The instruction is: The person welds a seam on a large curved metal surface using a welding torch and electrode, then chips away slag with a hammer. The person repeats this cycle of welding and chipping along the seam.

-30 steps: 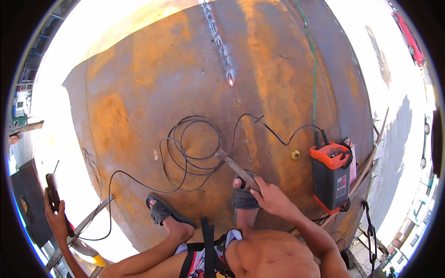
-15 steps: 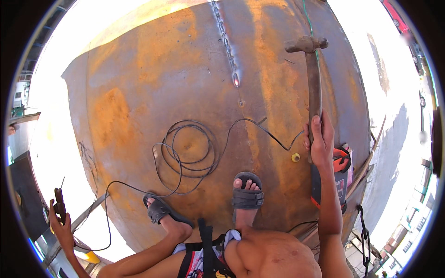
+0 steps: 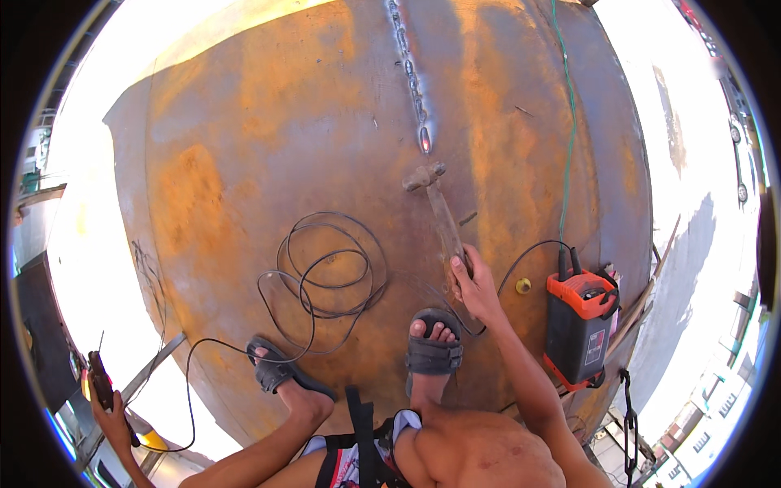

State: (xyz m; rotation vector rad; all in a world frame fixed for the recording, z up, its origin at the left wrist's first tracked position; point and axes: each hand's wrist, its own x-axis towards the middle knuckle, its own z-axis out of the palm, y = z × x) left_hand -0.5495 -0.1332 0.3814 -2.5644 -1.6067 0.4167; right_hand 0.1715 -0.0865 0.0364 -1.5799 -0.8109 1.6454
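My right hand [image 3: 476, 286] is wrapped round the handle of a hammer [image 3: 443, 215]. The hammer's head is over the rusty steel plate [image 3: 236, 195], just below the near end of a weld bead [image 3: 413, 89]; a spot there glows red. Whether the head touches the plate I cannot tell. Off at the far left, my left hand [image 3: 112, 415] grips a dark welding electrode holder [image 3: 100, 381] with a thin rod pointing up from it. A black cable [image 3: 194, 366] runs from the holder to loose coils on the plate.
An orange and black welding machine [image 3: 579, 329] stands at the right, with a green wire [image 3: 572, 122] and black leads. A small yellow round piece [image 3: 522, 285] lies beside it. My sandalled feet rest on the plate. A chain [image 3: 630, 427] hangs at lower right, near the plate's edge.
My right hand has swung the hammer left and down, from above the welding machine to near the weld's end. My left hand has dipped slightly. The cable coils have shifted.
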